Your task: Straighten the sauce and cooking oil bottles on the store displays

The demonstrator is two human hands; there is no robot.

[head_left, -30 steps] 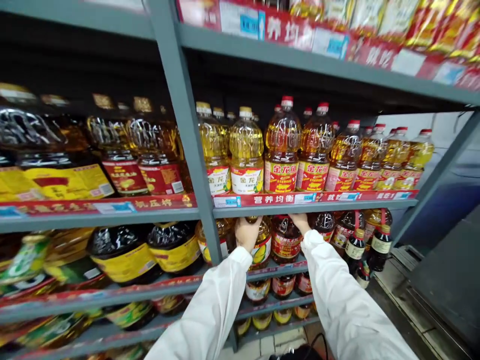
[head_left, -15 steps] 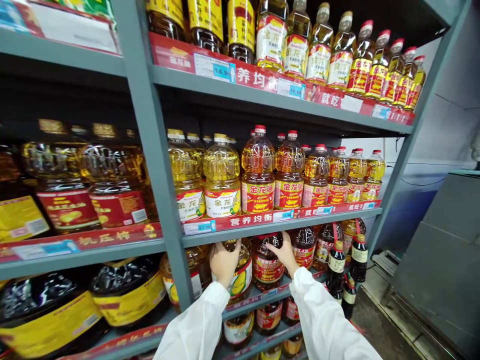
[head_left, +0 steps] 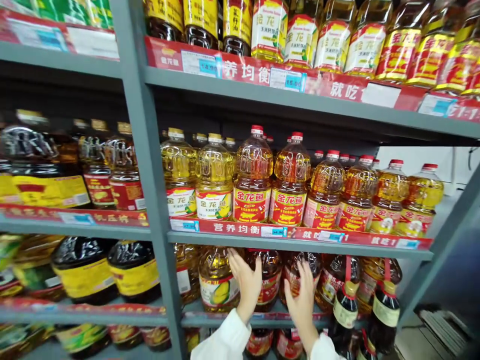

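Note:
My left hand (head_left: 246, 282) is raised with fingers spread, between a large oil bottle with a corn-picture label (head_left: 218, 287) and a red-labelled large oil bottle (head_left: 269, 280). My right hand (head_left: 302, 295) is also open, fingers pointing up, in front of another red-labelled oil bottle (head_left: 289, 275) to the right. Both hands are at the shelf below the row of smaller oil bottles. Nothing is held in either one. Whether the fingertips touch the bottles, I cannot tell. White sleeves cover both wrists.
Above the hands runs a grey shelf edge (head_left: 300, 242) with a red price strip, carrying red-capped oil bottles (head_left: 288, 190). A grey upright post (head_left: 148, 165) stands to the left. Small dark bottles (head_left: 345, 310) hang by red straps at the right. Dark, yellow-labelled jugs (head_left: 133, 270) sit further left.
My left hand has come off the corn-label bottle and turned its fingers upward. My right hand has shifted rightward to another red-labelled bottle. The shelf appears closer, and the view has shifted.

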